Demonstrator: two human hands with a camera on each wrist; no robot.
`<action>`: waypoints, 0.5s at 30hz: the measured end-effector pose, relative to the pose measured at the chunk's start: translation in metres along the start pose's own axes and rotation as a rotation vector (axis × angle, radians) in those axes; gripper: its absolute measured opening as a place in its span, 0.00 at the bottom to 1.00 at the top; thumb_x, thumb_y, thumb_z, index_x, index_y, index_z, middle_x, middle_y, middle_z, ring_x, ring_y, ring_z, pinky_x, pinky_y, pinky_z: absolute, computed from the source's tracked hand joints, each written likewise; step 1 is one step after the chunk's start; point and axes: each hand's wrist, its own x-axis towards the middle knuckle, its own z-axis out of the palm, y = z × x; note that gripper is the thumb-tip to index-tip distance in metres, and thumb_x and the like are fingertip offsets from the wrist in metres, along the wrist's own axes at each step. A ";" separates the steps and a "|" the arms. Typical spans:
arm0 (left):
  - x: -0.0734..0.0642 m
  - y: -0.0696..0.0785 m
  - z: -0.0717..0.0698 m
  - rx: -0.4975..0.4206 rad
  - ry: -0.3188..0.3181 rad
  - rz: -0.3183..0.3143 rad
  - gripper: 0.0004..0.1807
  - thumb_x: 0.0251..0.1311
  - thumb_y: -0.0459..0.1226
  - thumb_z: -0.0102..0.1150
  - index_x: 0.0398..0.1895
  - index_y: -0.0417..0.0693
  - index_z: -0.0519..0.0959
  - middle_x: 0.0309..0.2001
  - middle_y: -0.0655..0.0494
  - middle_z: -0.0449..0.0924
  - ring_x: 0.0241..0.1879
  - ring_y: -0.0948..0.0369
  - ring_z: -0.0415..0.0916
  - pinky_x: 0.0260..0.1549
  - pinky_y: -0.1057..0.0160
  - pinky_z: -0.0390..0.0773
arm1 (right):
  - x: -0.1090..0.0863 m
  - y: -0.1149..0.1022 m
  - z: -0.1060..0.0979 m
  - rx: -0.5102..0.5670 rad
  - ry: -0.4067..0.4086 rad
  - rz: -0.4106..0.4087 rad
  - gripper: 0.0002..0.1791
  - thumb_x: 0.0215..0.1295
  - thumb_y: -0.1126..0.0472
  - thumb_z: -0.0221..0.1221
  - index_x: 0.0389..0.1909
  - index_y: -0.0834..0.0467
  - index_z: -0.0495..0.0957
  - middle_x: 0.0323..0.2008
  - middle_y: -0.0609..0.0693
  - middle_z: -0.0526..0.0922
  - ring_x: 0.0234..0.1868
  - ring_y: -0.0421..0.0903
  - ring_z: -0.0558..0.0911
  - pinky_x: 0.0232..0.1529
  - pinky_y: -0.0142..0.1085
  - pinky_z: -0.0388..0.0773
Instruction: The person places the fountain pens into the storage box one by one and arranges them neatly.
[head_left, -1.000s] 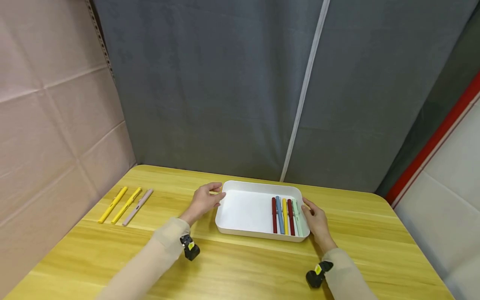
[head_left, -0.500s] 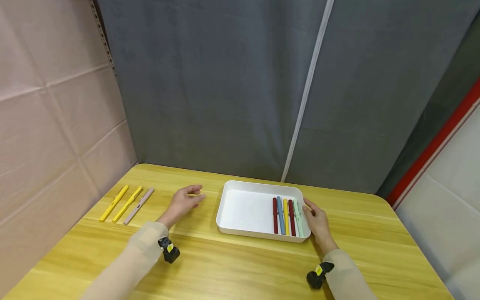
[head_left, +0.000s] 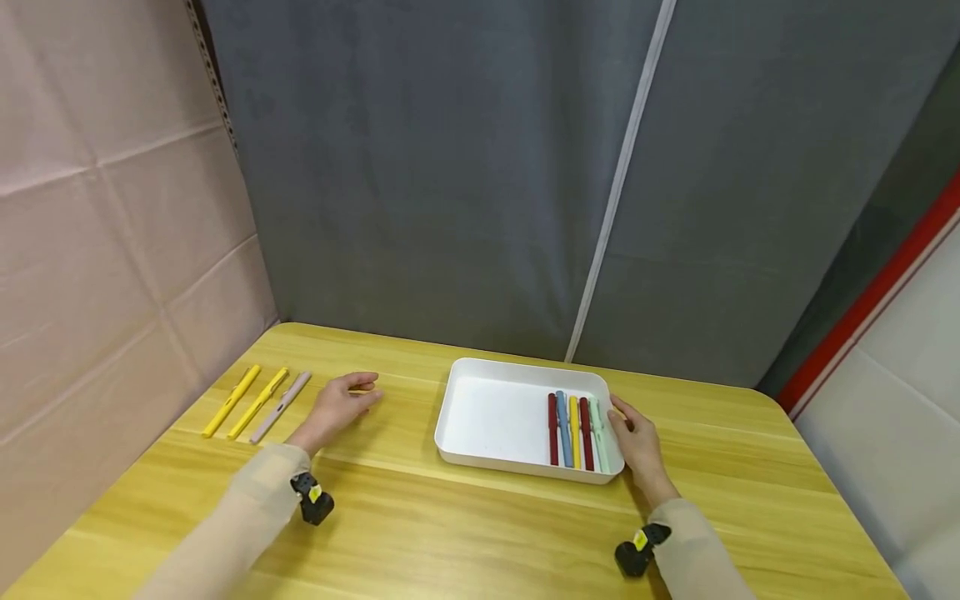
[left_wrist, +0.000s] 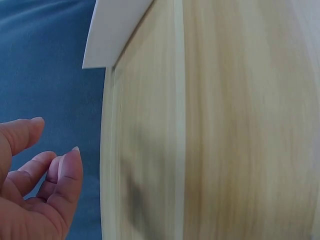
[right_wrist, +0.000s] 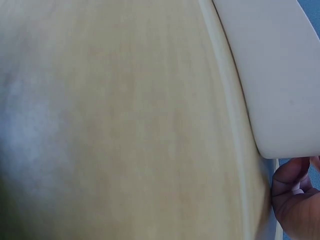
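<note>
A white tray [head_left: 483,421] sits right of the table's middle, with several pens side by side in its right part: two dark red, a blue [head_left: 565,429], a yellow [head_left: 575,432] and a mint green [head_left: 598,435]. My right hand [head_left: 639,450] holds the tray's right end, fingers bent at its edge; the right wrist view shows them against the outer wall [right_wrist: 285,100]. My left hand [head_left: 335,411] hovers over the table with nothing in it, its fingers loosely bent. Nearest to it lies a grey-lilac pen [head_left: 281,407], beside two yellow pens [head_left: 258,404] on the left.
The wood-patterned table [head_left: 420,533] meets a dark grey curtain [head_left: 435,183] at the back. A pale cloth wall [head_left: 112,250] stands on the left, and a white panel with a red edge [head_left: 892,367] on the right.
My left hand has moved away from the tray's left end, going left toward the pens on the table. The right hand has stayed at the tray's right end.
</note>
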 end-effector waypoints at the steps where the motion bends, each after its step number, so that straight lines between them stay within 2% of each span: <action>1: 0.000 -0.002 -0.002 0.010 0.001 -0.001 0.26 0.66 0.37 0.53 0.63 0.32 0.65 0.57 0.33 0.68 0.55 0.44 0.71 0.45 0.58 0.79 | 0.000 -0.001 -0.001 0.001 0.001 0.000 0.25 0.74 0.54 0.44 0.69 0.55 0.61 0.59 0.60 0.68 0.46 0.48 0.66 0.34 0.25 0.67; 7: 0.002 -0.014 -0.018 0.042 0.033 -0.022 0.26 0.65 0.37 0.53 0.63 0.31 0.65 0.58 0.33 0.67 0.55 0.44 0.71 0.44 0.61 0.79 | -0.002 -0.002 -0.003 0.004 -0.005 0.006 0.25 0.74 0.55 0.44 0.69 0.55 0.60 0.59 0.60 0.67 0.47 0.49 0.66 0.35 0.26 0.67; 15: -0.002 -0.025 -0.038 0.104 0.072 -0.032 0.28 0.66 0.39 0.52 0.64 0.31 0.64 0.58 0.33 0.66 0.57 0.42 0.69 0.45 0.60 0.79 | -0.002 0.000 -0.004 0.004 -0.006 0.002 0.25 0.74 0.54 0.44 0.70 0.55 0.60 0.60 0.60 0.68 0.48 0.49 0.67 0.35 0.25 0.67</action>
